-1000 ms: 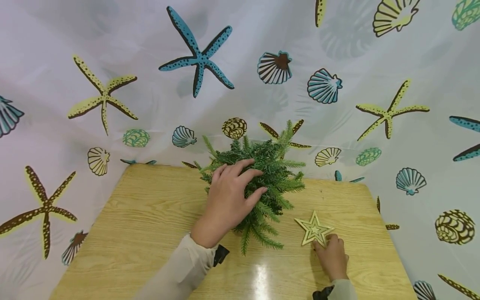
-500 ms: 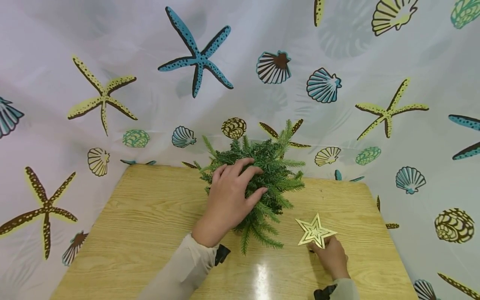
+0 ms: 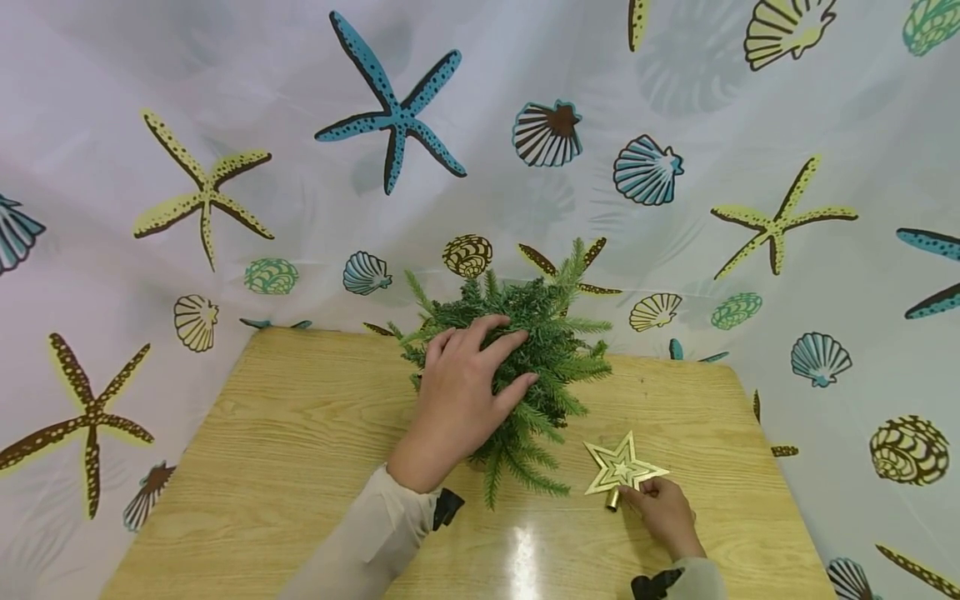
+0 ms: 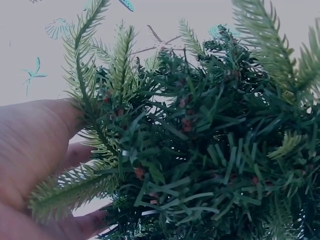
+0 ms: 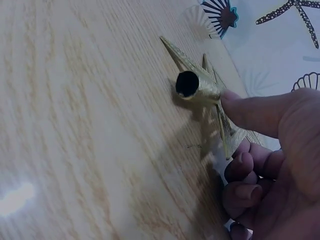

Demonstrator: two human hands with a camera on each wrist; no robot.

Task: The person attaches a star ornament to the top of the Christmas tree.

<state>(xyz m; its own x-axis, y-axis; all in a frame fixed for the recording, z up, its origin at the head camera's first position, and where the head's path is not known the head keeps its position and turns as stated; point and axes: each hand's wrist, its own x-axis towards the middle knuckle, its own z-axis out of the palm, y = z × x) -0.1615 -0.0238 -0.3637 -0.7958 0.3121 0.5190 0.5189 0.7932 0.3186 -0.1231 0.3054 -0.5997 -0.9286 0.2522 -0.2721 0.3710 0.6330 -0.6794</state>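
Observation:
A small artificial Christmas tree (image 3: 551, 367) with dark and light green needles stands at the middle of the table. My left hand (image 3: 459, 392) holds it from the near left side, fingers bent over the foliage. In the left wrist view, parts of that hand (image 4: 35, 150) are hidden behind branches. To the right of the tree, a gold star tree topper (image 3: 621, 468) with nested outlines is pinched in my right hand (image 3: 663, 512). Its short hollow tube (image 5: 197, 87) points toward the near side, and the right wrist view shows the dark opening.
The wooden table (image 3: 300, 433) has its back edge close to a white curtain (image 3: 480, 208) printed with starfish and shells. A black strap (image 3: 446, 507) shows at the left sleeve, and another black strap (image 3: 652, 585) at the right one.
My right hand has turned the star topper, so its points are rotated and its tube now shows at the near side. The left hand and the tree stay where they were.

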